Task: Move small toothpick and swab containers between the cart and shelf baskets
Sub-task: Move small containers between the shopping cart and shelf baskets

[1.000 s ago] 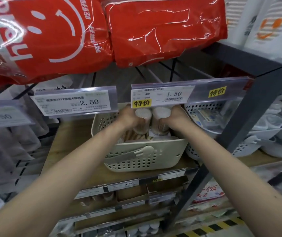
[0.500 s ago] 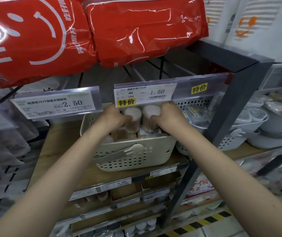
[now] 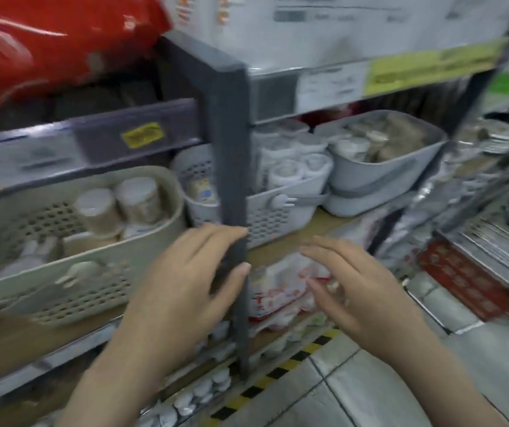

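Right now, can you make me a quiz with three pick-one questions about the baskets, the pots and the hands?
1. Where do the two round pots stand?
A. in the beige basket
B. on the floor
C. in the right hand

2. What colour is the post between the baskets?
A. red
B. dark grey
C. yellow

3. What are the hands doing?
A. each holds a pot
B. both are open and hold nothing
C. both grip the beige basket

Answers: 1 A, the pots stand upright at the back of that basket. 2 B, the post is dark grey from top to bottom. 3 B, the left hand and the right hand show loose fingers with nothing in them.
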Available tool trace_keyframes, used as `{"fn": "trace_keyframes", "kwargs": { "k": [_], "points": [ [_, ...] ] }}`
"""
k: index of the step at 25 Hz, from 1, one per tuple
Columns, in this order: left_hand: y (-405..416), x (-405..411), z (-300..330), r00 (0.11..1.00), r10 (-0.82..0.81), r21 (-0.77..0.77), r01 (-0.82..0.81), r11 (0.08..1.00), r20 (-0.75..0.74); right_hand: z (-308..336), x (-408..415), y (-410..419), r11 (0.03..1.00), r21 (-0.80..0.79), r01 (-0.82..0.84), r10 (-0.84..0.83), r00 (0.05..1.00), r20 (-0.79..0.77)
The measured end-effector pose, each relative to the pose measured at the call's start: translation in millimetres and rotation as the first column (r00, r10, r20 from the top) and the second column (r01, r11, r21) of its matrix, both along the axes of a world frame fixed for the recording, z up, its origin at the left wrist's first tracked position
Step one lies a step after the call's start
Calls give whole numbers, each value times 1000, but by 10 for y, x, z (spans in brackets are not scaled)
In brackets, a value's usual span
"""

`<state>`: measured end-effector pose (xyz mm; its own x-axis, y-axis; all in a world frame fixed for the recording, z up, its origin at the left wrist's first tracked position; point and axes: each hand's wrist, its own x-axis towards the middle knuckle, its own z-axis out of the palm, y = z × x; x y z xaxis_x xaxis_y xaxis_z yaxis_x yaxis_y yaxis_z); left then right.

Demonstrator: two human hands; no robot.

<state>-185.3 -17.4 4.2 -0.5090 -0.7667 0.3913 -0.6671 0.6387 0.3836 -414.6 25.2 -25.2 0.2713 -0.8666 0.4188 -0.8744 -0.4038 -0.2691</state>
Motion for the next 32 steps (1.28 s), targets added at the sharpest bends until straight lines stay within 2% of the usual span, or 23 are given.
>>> {"fn": "trace_keyframes", "kwargs": {
  "k": [2,4,7,10,12,15,19,24,29,32],
  "points": [
    [29,-674,-100,988,-151,41,151,988,-11,-147,-619,330,976,74,206,-211,974,78],
    [55,-1383,-227,962,-271,97,273,957,-35,-294,-1203,687,901,136,411,-429,891,148],
    [134,-2421,-519,909,-414,218,412,885,-38,-587,-1971,1278,669,301,679,-737,657,156],
    [195,-3213,-882,865,-499,370,480,795,-50,-852,-2490,1752,469,449,761,-876,464,130],
    [218,-3580,-1112,842,-539,485,485,728,-33,-976,-2750,1949,390,547,740,-911,398,110],
    [94,-3894,-1390,844,-536,614,410,675,27,-1131,-3085,1927,362,623,693,-922,367,127],
    [-328,-4341,-1632,858,-501,697,293,654,110,-1209,-3701,1422,412,665,623,-896,409,171],
    [-974,-5383,-1751,889,-438,674,243,697,133,-1212,-4752,677,483,637,601,-853,486,190],
    [-1395,-6725,-1734,857,-498,673,291,680,132,-1356,-5774,369,425,683,594,-882,442,164],
    [-1483,-7414,-1780,841,-523,673,306,673,141,-1489,-6306,265,411,744,527,-889,414,198]
  ]
}}
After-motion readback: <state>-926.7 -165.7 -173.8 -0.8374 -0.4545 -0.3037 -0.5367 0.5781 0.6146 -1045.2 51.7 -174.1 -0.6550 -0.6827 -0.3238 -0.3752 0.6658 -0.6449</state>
